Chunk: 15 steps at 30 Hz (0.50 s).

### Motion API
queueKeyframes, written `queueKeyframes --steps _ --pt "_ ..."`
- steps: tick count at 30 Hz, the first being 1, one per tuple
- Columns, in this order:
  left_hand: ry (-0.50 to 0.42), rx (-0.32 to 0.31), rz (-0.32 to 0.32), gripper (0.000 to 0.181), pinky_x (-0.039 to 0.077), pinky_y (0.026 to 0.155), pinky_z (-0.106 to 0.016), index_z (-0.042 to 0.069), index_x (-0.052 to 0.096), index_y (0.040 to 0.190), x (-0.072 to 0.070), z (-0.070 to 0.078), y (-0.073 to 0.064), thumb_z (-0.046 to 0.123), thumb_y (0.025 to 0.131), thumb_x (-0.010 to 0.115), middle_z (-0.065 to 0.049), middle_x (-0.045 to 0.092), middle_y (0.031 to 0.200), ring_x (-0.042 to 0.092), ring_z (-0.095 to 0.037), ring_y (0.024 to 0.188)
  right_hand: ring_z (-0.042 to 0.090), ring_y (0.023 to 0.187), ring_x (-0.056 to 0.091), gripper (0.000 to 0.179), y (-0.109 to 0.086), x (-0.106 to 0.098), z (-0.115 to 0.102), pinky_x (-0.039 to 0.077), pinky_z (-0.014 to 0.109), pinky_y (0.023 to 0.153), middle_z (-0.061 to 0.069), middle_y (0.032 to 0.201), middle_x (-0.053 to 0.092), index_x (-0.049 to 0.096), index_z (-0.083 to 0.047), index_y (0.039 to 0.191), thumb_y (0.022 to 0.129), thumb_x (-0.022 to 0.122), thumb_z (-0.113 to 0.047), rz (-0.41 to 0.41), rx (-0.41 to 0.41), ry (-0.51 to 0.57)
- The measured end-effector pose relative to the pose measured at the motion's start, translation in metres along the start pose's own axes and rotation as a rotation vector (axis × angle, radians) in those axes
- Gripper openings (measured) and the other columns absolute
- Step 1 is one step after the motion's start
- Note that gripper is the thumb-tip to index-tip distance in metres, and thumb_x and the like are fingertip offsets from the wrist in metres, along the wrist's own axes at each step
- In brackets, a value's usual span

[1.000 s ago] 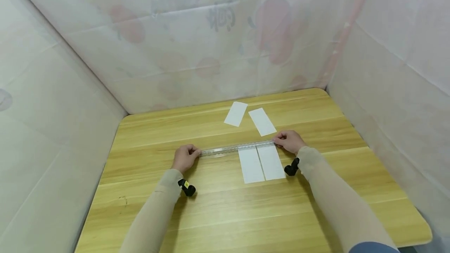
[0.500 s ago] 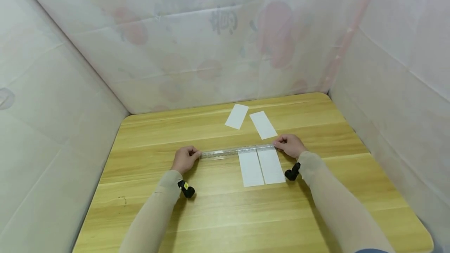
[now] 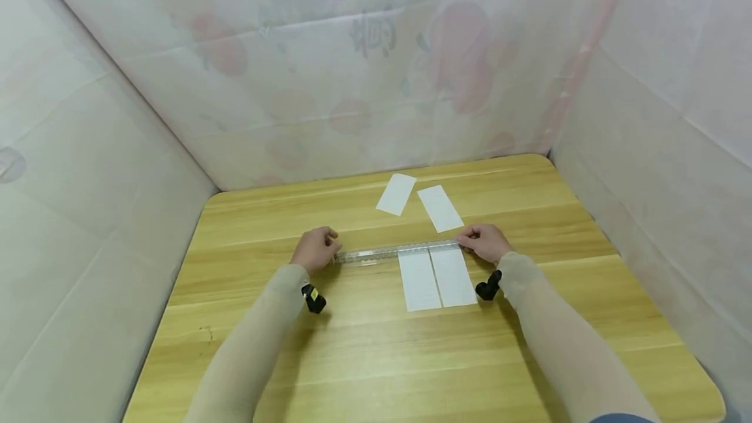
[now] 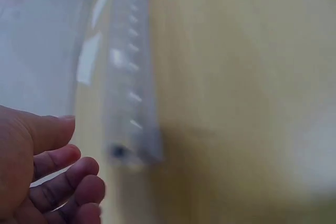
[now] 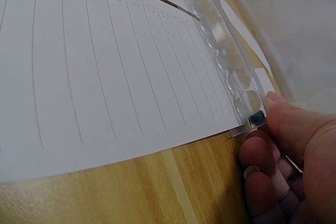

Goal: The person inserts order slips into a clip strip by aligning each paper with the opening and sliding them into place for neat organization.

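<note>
From my screens, I'm seeing the right hand [image 3: 485, 243] pinching one end of the clear strip [image 3: 376, 254] between thumb and finger, while the left hand [image 3: 316, 249] is hovering just beside the other end, its fingers loosely bent and holding nothing. The strip is lying over the table [image 3: 364, 358], crossing the top edges of a left sheet [image 3: 420, 281] and a right sheet [image 3: 454, 276], which are sitting side by side with a narrow gap between them. To be doing this well, I'm judging, the pinch should be light and low, since a strip steadied at one end would probably be swinging; I'd be wanting the left fingertips pressing the free end flat, squaring it without dragging either sheet. As for containers, I'm seeing no box or tray: the sheets are resting straight on the wood, and beyond the strip a paper slip [image 3: 396, 194] and another slip [image 3: 440, 208] are lying askew.
</note>
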<state>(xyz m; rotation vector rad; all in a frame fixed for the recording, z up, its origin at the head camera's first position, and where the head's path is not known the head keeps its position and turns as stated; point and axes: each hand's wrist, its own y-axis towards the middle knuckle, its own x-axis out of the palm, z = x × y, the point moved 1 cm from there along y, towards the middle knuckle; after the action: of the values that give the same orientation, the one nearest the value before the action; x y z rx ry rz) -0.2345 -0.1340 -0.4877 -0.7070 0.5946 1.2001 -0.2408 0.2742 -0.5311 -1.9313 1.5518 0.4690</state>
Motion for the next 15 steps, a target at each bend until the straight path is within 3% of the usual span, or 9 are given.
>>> queueKeyframes --steps 3,8,12,15 --pt "0.065 0.056 -0.019 0.036 0.051 0.08 -0.039 0.005 0.061 0.126 -0.004 0.023 0.015 0.026 0.096 0.06 -0.008 0.065 0.107 0.062 -0.02 0.092 0.021 0.078 0.057 0.022 -0.002 -0.001 -0.002 0.045 0.035 0.078 0.006 0.083 0.065 0.069 -0.006 0.097 0.096 0.06 -0.026 0.008 -0.007 0.007" --pt "0.252 0.174 -0.085 0.041 0.045 0.096 -0.042 0.005 0.058 0.13 -0.004 0.058 0.038 0.028 0.097 0.059 -0.01 0.059 0.127 0.056 -0.026 0.115 0.021 0.079 0.057 0.023 -0.004 0.0 -0.003 0.044 0.035 0.078 0.006 0.084 0.065 0.069 -0.005 0.099 0.097 0.06 -0.026 0.002 0.009 0.021" --pt "0.396 0.23 -0.12 0.043 0.042 0.099 -0.041 0.005 0.055 0.133 0.0 0.075 0.052 0.029 0.097 0.059 -0.01 0.054 0.134 0.053 -0.027 0.119 0.02 0.079 0.056 0.023 -0.004 0.003 -0.004 0.044 0.034 0.078 0.004 0.084 0.065 0.07 -0.007 0.1 0.096 0.061 -0.028 0.01 0.033 0.029" --pt "0.457 0.234 -0.15 0.045 0.04 0.102 -0.04 0.005 0.053 0.135 0.005 0.084 0.058 0.03 0.098 0.057 -0.01 0.05 0.138 0.05 -0.026 0.124 0.02 0.08 0.057 0.027 -0.004 0.003 -0.005 0.043 0.035 0.079 0.005 0.085 0.066 0.069 -0.007 0.1 0.096 0.06 -0.032 0.013 0.03 0.048"
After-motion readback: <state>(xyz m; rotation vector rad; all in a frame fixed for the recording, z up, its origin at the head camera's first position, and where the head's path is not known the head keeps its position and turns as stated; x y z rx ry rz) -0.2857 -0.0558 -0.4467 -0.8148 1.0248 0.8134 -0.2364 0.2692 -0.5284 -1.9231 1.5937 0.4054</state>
